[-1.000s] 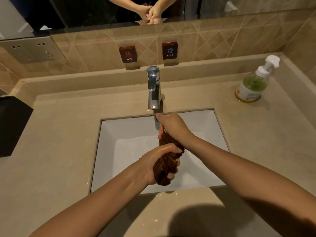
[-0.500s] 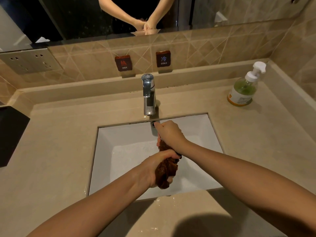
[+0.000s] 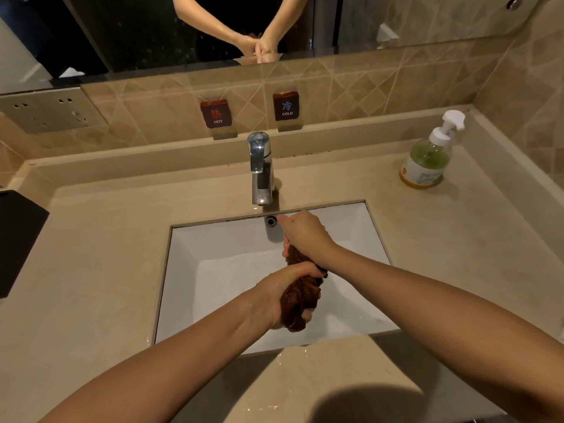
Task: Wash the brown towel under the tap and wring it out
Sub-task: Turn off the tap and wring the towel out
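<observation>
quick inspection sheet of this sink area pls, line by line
surface: beige stone counter, wet drops by the white rectangular sink's front rim
job's things: twisted brown towel over the sink; chrome tap behind, no stream seen
clutter: green pump soap bottle far right; black box at left edge
grips: left hand grips the towel's lower end, right hand its upper end
cables: nothing seen
surroundings: tiled wall with HOT sign, COLD sign, socket plate, mirror

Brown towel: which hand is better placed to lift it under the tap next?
Likely the right hand: it grips the brown towel at its far end, nearest the tap; the left hand grips the near end.
</observation>
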Demonstrator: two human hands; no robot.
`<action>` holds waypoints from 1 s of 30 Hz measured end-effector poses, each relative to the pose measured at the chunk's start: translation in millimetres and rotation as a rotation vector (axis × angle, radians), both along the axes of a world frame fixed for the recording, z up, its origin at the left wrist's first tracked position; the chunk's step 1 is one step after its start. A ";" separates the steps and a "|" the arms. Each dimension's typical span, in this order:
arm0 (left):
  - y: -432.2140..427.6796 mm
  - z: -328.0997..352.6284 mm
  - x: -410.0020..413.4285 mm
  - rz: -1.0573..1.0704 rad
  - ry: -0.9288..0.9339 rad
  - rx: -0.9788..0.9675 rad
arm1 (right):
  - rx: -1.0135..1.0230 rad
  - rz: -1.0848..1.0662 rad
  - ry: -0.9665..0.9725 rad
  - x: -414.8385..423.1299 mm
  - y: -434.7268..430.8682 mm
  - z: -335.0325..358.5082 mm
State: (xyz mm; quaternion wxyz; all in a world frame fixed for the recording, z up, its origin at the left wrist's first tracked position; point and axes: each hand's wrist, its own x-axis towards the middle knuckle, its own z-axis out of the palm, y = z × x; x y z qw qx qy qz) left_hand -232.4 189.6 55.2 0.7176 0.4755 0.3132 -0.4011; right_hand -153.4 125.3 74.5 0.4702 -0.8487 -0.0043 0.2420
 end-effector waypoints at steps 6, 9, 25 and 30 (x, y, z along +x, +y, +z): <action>1.8 -3.8 -1.4 -0.001 0.004 0.005 | -0.010 0.008 0.008 -0.3 3.8 -5.7; 1.6 0.3 1.7 -0.003 0.000 0.005 | -0.019 -0.007 0.024 2.6 4.5 -2.8; 3.0 18.6 16.2 0.319 -0.352 -0.263 | 0.293 -0.098 -0.008 22.9 -31.2 32.5; 6.0 23.4 37.2 0.526 -0.527 -0.212 | 0.444 -0.093 -0.185 -50.0 -41.0 9.6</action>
